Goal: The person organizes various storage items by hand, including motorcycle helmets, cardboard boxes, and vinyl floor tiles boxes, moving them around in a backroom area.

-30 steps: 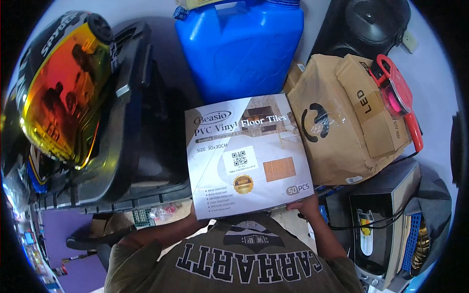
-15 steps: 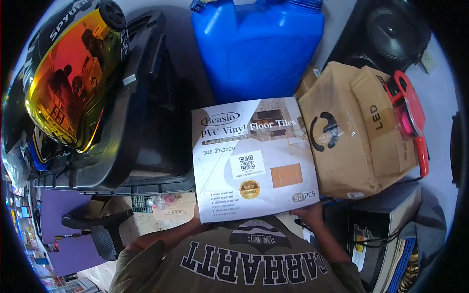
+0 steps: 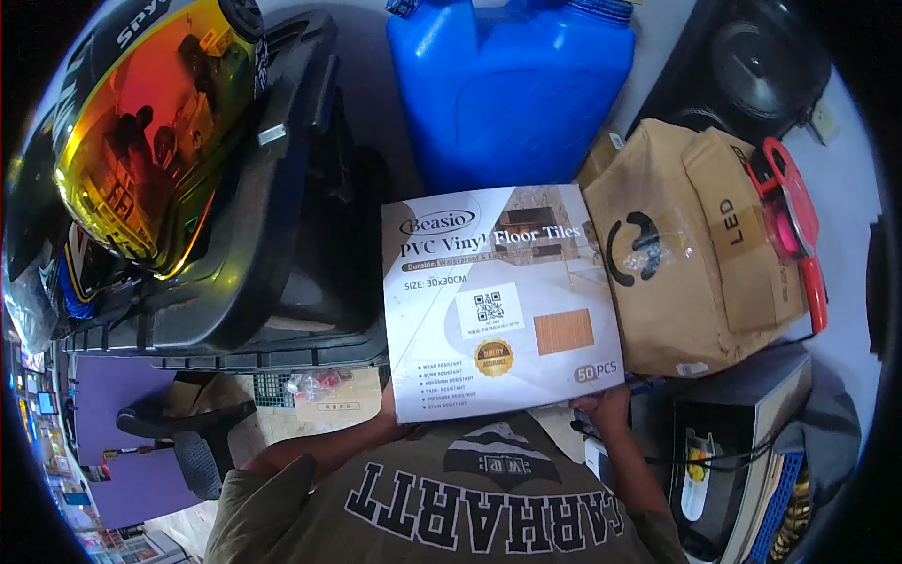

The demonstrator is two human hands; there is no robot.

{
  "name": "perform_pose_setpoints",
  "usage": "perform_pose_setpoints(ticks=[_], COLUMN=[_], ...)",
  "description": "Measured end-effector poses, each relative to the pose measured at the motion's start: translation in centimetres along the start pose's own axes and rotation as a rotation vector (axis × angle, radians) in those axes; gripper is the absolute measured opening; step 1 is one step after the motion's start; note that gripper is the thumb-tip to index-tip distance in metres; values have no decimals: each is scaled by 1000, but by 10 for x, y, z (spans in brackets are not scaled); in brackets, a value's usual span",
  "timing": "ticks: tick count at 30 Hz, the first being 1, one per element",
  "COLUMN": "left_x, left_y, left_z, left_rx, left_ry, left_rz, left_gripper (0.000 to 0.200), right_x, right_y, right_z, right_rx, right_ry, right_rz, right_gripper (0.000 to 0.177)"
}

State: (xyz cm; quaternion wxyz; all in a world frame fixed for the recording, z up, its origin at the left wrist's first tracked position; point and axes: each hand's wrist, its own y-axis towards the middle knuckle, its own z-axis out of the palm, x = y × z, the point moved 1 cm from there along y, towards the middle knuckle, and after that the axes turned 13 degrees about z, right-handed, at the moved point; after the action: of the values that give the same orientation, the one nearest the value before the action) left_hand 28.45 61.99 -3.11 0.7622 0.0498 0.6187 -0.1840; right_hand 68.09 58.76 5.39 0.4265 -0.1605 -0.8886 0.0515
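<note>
A white box of PVC vinyl floor tiles (image 3: pixel 505 305) is in front of my chest, its printed face turned up to me. At its lower left corner, my left hand (image 3: pixel 393 419) holds the side; most of its fingers are hidden by the box. My right hand (image 3: pixel 606 408) grips the lower right corner, thumb near the bottom edge and the other fingers out of sight beneath. The far edge of the box overlaps a blue jerry can (image 3: pixel 512 94) in view. Whether anything supports the box from below is hidden.
To the left, a helmet with a mirrored visor (image 3: pixel 150 141) sits on a black lidded bin (image 3: pixel 310 254). A taped cardboard box (image 3: pixel 658 254) with a red-handled object (image 3: pixel 799 226) stands right, before a black speaker (image 3: pixel 752 66). A chair (image 3: pixel 197 442) and cables (image 3: pixel 723 461) are lower down.
The view has shifted slightly, so most things sit a little further right. More of my right hand shows at the box corner. Both hands stay on the box.
</note>
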Motion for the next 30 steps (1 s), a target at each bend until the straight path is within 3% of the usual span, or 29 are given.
perform_pose_setpoints(ticks=[1, 2, 4, 5, 6, 8, 9, 12, 13, 15, 16, 17, 18, 20, 21, 22, 26, 28, 30], left_x=[14, 10, 5, 1, -25, -85, -73, -59, -56, -74, -82, -90, -93, -75, -55, -39, -19, -15, -27], left_y=[-1, 0, 3, 7, 7, 4, 6, 1, -2, -11, -17, -23, -28, -33, -33, -36, -39, -36, -31], left_z=[-7, -4, 1, 10, 23, 47, 43, 37, 35, 38, 37, 34, 30, 10, -3, -13, -31, -34, -25], left_rx=[323, 333, 196, 105, 112, -245, -299, -312, -296, -363, -350, -235, -117, -52, -93, -135, 22, 34, 87], left_ry=[336, 333, 138, -139, -140, -393, -536, -457, -458, -275, -274, -77, 118, 139, 38, -64, 31, 19, 10], left_rz=[432, 437, 293, 227, 226, -223, -248, -166, -172, -298, -309, -304, -297, -370, -470, -568, -489, -456, -260], left_gripper=[52, 52, 52, 54, 54, 55, 56, 59, 59, 64, 64, 65, 67, 66, 65, 64, 52, 44, 36], right_x=[26, 27, 26, 28, 29, 27, 21, 17, 14, 13, 14, 22, 19, 10, 35, 35, 17, 17, 11], right_y=[-5, -4, -6, -9, -12, -15, -15, -23, -25, -29, -32, -39, -44, -56, -72, -81, -130, -149, -165], right_z=[-7, -9, -8, -6, -3, 1, 4, 13, 15, 23, 26, 25, 31, 44, 44, 46, 58, 59, 59], right_rx=[-3, -14, -118, -59, -65, -143, -180, -234, -266, -294, -308, -310, -316, -481, -384, -390, -331, -69, -17], right_ry=[97, 95, -171, 63, 62, 205, 107, 195, 60, 170, 280, 195, 193, 171, 342, 341, 75, -214, -216], right_rz=[13, 15, -70, 38, 42, 15, -2, 127, 115, 105, 85, 147, 164, 67, 219, 228, 317, 426, 381], right_gripper=[63, 63, 59, 59, 59, 61, 64, 68, 73, 77, 82, 94, 94, 102, 100, 100, 100, 98, 95])
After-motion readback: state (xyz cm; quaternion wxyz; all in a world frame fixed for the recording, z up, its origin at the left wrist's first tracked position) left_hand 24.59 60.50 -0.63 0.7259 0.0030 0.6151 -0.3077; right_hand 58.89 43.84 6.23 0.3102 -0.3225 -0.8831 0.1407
